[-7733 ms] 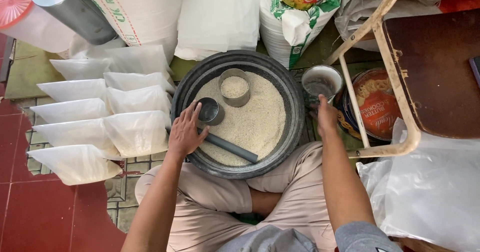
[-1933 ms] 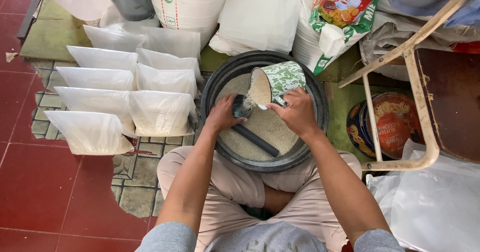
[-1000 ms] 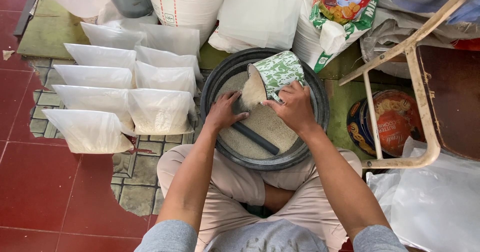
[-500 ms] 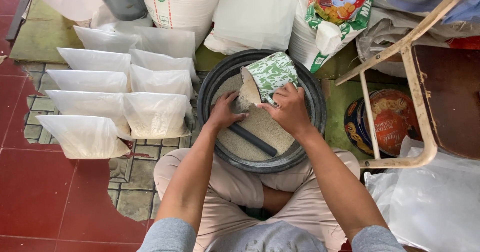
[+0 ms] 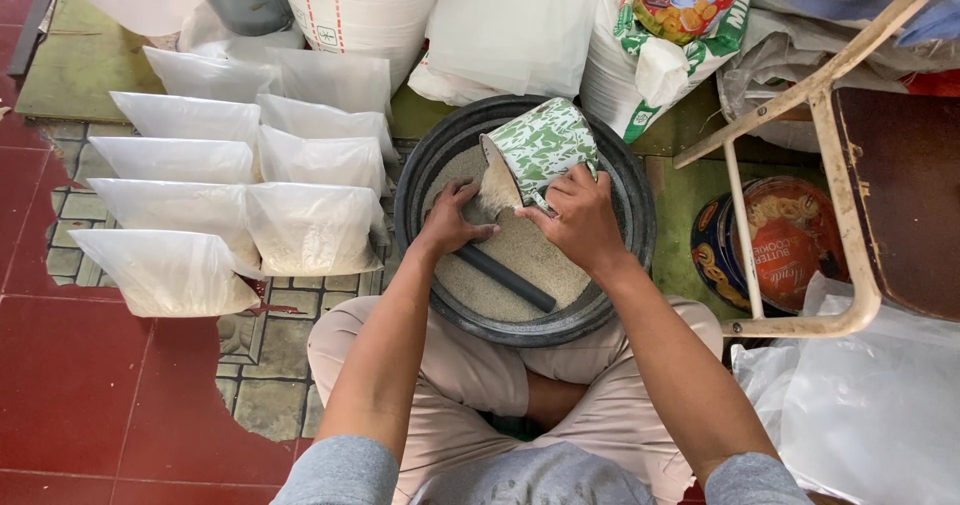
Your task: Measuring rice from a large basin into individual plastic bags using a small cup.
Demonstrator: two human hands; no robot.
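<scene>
I have my right hand [image 5: 580, 220] closed around a green-patterned mug [image 5: 540, 150], tipped on its side over the basin [image 5: 640, 215] so its mouth faces left, with rice [image 5: 520, 255] heaped at the lip. My left hand [image 5: 450, 220] sits at that mouth, fingers curled down onto the grain and onto the head of a dark scoop [image 5: 505, 277] whose handle lies across the rice; whether it actually grips the scoop I cannot tell, since the hand covers it.

As I judge it, the work is well along: filled clear bags [image 5: 250, 180] lie in rows on the floor to my left, while the basin still holds a good layer of rice, so more measuring is left.

Around me, big sacks [image 5: 440, 25] stand behind the basin and touch its far rim. To my right a round tin [image 5: 775, 255] sits under a metal chair frame [image 5: 790, 215], and loose plastic [image 5: 860, 405] lies nearer me. My crossed legs press against the basin's near edge. Nothing blocks the mug, though the scoop handle crosses the rice just below it.
</scene>
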